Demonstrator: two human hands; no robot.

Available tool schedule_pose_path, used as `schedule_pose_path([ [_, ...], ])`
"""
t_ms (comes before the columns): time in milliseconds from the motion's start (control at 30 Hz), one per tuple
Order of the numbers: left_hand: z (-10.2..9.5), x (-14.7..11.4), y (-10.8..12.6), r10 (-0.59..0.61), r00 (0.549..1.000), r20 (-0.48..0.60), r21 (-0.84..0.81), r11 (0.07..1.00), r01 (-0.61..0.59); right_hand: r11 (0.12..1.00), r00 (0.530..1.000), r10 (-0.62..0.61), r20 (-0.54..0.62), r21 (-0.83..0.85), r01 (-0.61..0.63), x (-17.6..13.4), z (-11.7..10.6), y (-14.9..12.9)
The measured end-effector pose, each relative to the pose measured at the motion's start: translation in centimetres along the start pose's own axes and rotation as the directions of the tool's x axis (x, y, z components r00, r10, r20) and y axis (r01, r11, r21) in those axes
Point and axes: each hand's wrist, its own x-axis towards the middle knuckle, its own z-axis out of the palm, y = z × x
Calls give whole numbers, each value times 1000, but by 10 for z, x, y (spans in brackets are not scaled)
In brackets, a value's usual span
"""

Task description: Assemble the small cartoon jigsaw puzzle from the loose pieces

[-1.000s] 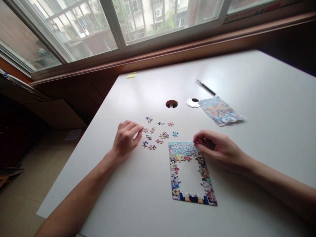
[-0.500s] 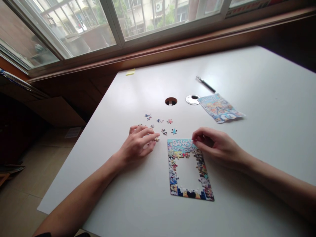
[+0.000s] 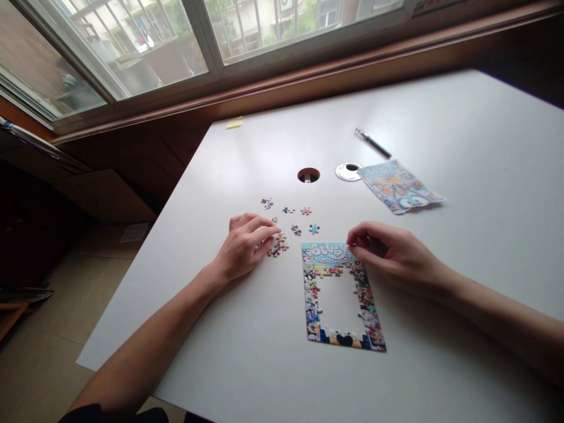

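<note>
My left hand [image 3: 242, 244] hovers low over a loose cluster of jigsaw pieces [image 3: 278, 245], fingers stretched forward and thumb a little below the index finger. It covers some pieces, and I see nothing held. On the table lies a partly assembled jigsaw puzzle [image 3: 314, 254], a frame of joined pieces around a bare middle, with "Bluey" lettering along the top. The fingers of my right hand [image 3: 383, 249] are curled, thumb and index fingertips closed at the puzzle's top right corner.
Separate pieces, including a blue one [image 3: 314, 228] and a reddish one [image 3: 306, 211], lie beyond the puzzle. A creased picture sheet [image 3: 399, 187], a pen [image 3: 373, 143], a round cable hole [image 3: 308, 175] and a metal ring cover [image 3: 348, 171] are farther back on the white table [image 3: 247, 352].
My left hand has drawn back slightly, its thumb and index finger nearer each other, and more of the piece cluster shows. My right hand stays at the puzzle's corner. The view has shifted slightly.
</note>
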Motion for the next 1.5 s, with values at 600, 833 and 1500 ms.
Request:
schedule_pose_path([
  [600, -4, 9, 15, -49, 997, -55, -54, 997, 46, 1000, 994, 8, -112, -21, -10, 4, 4, -6],
  [833, 10, 27, 86, 192, 981, -1, -122, 974, -191, 995, 993, -99, -72, -32, 97, 5, 3, -7],
  [1500, 34, 28, 93, 220, 975, -3, -235, 948, -215, 966, 972, -231, -30, -124, 226, 6, 3, -6],
])
